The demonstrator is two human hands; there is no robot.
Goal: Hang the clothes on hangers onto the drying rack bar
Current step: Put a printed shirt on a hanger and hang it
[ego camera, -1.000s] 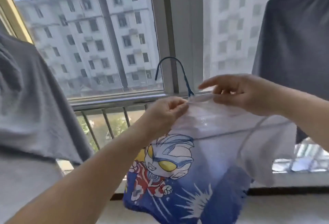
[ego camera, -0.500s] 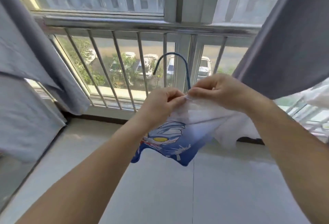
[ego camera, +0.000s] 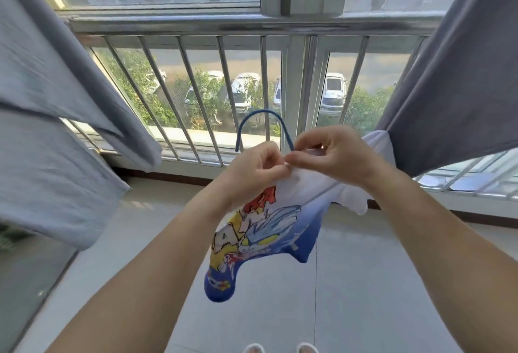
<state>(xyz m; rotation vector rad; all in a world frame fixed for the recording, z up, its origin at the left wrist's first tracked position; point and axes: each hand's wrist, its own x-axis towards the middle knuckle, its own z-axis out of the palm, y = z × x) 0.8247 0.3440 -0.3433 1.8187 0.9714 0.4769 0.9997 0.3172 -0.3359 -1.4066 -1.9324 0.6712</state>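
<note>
My left hand (ego camera: 253,169) and right hand (ego camera: 335,156) both pinch white collar of cartoon shirt (ego camera: 269,226) at base of blue hanger hook (ego camera: 263,125). Hook rises far of hands, opening left. Rack bar not in view; I judge lift needed.

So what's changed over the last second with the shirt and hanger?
The view tipped down from the buildings to the railing and floor. The right hand closed in beside the left hand at the collar; the shirt now droops bunched. Both keep their pinch; the hanger hook stays upright.
</note>
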